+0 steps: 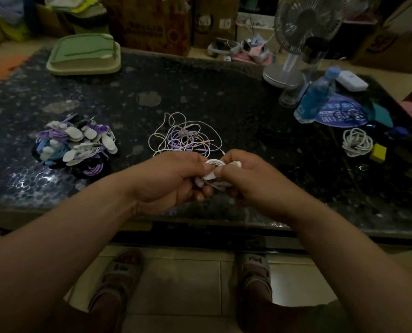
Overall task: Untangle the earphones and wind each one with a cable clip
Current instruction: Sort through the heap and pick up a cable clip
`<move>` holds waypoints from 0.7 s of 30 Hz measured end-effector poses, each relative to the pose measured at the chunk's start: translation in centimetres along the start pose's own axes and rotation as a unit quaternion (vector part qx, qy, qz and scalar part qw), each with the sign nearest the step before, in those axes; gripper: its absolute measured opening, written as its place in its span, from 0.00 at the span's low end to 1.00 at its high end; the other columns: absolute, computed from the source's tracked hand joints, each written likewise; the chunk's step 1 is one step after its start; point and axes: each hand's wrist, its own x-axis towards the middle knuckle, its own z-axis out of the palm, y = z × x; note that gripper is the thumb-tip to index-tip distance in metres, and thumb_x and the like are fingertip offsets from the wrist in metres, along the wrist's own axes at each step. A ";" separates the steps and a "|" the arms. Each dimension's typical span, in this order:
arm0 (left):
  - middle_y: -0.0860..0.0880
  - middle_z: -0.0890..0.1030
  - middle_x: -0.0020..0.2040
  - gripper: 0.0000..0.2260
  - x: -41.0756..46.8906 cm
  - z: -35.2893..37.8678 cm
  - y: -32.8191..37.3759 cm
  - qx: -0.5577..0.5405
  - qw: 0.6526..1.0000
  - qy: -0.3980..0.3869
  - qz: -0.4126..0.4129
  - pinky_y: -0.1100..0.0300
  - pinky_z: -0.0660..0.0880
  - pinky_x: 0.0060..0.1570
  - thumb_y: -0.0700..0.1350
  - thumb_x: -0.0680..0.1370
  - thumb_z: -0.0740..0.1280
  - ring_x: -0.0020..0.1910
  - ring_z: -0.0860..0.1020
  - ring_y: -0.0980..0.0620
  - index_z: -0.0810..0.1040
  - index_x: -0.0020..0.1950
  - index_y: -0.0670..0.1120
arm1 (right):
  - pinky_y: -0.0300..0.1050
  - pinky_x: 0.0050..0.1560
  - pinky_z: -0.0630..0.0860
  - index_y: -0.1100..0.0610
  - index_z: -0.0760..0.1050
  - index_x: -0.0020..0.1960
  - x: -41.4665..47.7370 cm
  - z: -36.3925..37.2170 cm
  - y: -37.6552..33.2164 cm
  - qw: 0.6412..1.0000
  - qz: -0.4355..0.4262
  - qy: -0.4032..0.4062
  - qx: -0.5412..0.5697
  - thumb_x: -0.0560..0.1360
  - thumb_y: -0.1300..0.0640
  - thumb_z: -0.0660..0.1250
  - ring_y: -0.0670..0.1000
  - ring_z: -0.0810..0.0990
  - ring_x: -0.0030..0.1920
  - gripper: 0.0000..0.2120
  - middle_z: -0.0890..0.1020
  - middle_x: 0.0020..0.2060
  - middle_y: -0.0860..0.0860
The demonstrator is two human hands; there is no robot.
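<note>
My left hand [173,179] and my right hand [250,181] meet above the table's front edge and together grip a coiled white earphone [215,162] with a white cable clip [209,175] on it; my fingers hide most of the coil. Just beyond my hands lies a tangle of white, purple and pink earphones [185,135] on the dark table [224,104]. At the left sits a pile of wound earphones with white clips [75,145], in purple, blue, black and white.
A green lidded box [84,54] stands at the back left. At the right are a desk fan [296,39], a blue water bottle [315,97], a clear cup [290,94], a coiled white cable [357,141] and a yellow block [378,152]. Cardboard boxes line the back.
</note>
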 end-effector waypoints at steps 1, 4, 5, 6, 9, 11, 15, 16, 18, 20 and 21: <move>0.41 0.75 0.42 0.09 0.0 0.0 0.0 -0.004 1.000 -0.003 0.007 0.63 0.75 0.30 0.40 0.78 0.66 0.34 0.78 0.52 0.74 0.56 0.37 | 0.47 0.32 0.65 0.52 0.77 0.46 0.1 0.1 0.0 1.000 -0.003 0.011 -0.001 0.71 0.45 0.69 0.51 0.71 0.33 0.10 0.76 0.33 0.51; 0.41 0.80 0.47 0.09 -0.2 0.1 0.1 0.001 0.999 -0.024 0.027 0.63 0.78 0.34 0.38 0.81 0.66 0.37 0.79 0.53 0.76 0.59 0.35 | 0.47 0.32 0.64 0.47 0.77 0.39 0.5 0.1 0.0 0.999 -0.008 0.030 0.021 0.68 0.45 0.68 0.48 0.70 0.30 0.06 0.76 0.31 0.50; 0.42 0.81 0.46 0.07 -0.3 0.2 0.2 0.011 0.999 -0.017 0.035 0.63 0.79 0.35 0.38 0.82 0.66 0.37 0.79 0.53 0.77 0.58 0.36 | 0.47 0.32 0.64 0.47 0.77 0.38 0.6 0.1 0.0 0.999 -0.008 0.036 0.025 0.68 0.45 0.68 0.48 0.70 0.30 0.06 0.76 0.31 0.49; 0.43 0.82 0.46 0.05 -0.4 0.3 0.2 0.022 0.999 0.000 0.044 0.63 0.79 0.35 0.37 0.83 0.65 0.37 0.80 0.54 0.77 0.57 0.37 | 0.47 0.33 0.64 0.47 0.78 0.39 0.7 0.2 0.1 0.999 -0.011 0.042 0.026 0.68 0.44 0.68 0.48 0.70 0.30 0.07 0.76 0.31 0.49; 0.43 0.83 0.45 0.03 -0.5 0.7 0.0 0.054 0.993 0.060 0.085 0.61 0.81 0.36 0.36 0.84 0.64 0.37 0.81 0.52 0.76 0.56 0.39 | 0.49 0.35 0.68 0.48 0.77 0.41 0.8 0.5 0.1 0.997 -0.029 0.071 -0.004 0.70 0.41 0.69 0.48 0.73 0.32 0.11 0.77 0.31 0.47; 0.45 0.84 0.45 0.03 -0.3 0.9 -0.3 0.070 0.989 0.075 0.103 0.59 0.82 0.39 0.37 0.84 0.65 0.40 0.83 0.51 0.77 0.56 0.41 | 0.49 0.35 0.70 0.50 0.77 0.44 0.7 0.5 0.0 0.994 -0.048 0.093 -0.036 0.76 0.44 0.69 0.48 0.75 0.33 0.10 0.79 0.32 0.47; 0.43 0.85 0.50 0.04 -0.5 1.1 -0.3 0.041 0.991 0.072 0.108 0.55 0.84 0.41 0.38 0.84 0.64 0.47 0.86 0.48 0.78 0.55 0.44 | 0.48 0.34 0.69 0.50 0.77 0.44 0.7 0.3 -0.3 0.995 -0.054 0.077 0.016 0.73 0.44 0.66 0.47 0.74 0.33 0.09 0.77 0.32 0.47; 0.43 0.85 0.50 0.04 -0.5 1.2 -0.3 0.035 0.990 0.074 0.111 0.55 0.84 0.41 0.38 0.84 0.64 0.47 0.86 0.49 0.78 0.54 0.44 | 0.48 0.35 0.69 0.50 0.77 0.44 0.8 0.3 -0.3 0.996 -0.055 0.070 0.026 0.72 0.44 0.67 0.47 0.74 0.34 0.09 0.77 0.32 0.47; 0.45 0.85 0.48 0.05 -0.6 1.4 -0.5 0.028 0.988 0.084 0.123 0.57 0.83 0.41 0.37 0.84 0.64 0.46 0.86 0.51 0.78 0.53 0.44 | 0.49 0.36 0.70 0.49 0.76 0.44 0.8 0.3 -0.2 0.996 -0.065 0.063 0.023 0.76 0.46 0.68 0.47 0.74 0.34 0.07 0.77 0.32 0.46; 0.46 0.85 0.46 0.05 -0.6 1.5 -0.6 0.022 0.985 0.098 0.137 0.59 0.83 0.40 0.36 0.83 0.64 0.43 0.85 0.53 0.79 0.53 0.43 | 0.48 0.35 0.70 0.50 0.76 0.46 0.7 0.2 -0.2 0.994 -0.085 0.068 -0.002 0.80 0.50 0.68 0.45 0.73 0.32 0.06 0.77 0.31 0.45; 0.46 0.84 0.46 0.05 -0.6 1.6 -0.6 0.024 0.983 0.109 0.144 0.60 0.82 0.39 0.36 0.84 0.64 0.42 0.84 0.53 0.79 0.53 0.43 | 0.47 0.34 0.70 0.51 0.76 0.47 0.7 0.2 -0.3 0.993 -0.095 0.075 -0.017 0.81 0.50 0.68 0.44 0.73 0.32 0.06 0.77 0.32 0.45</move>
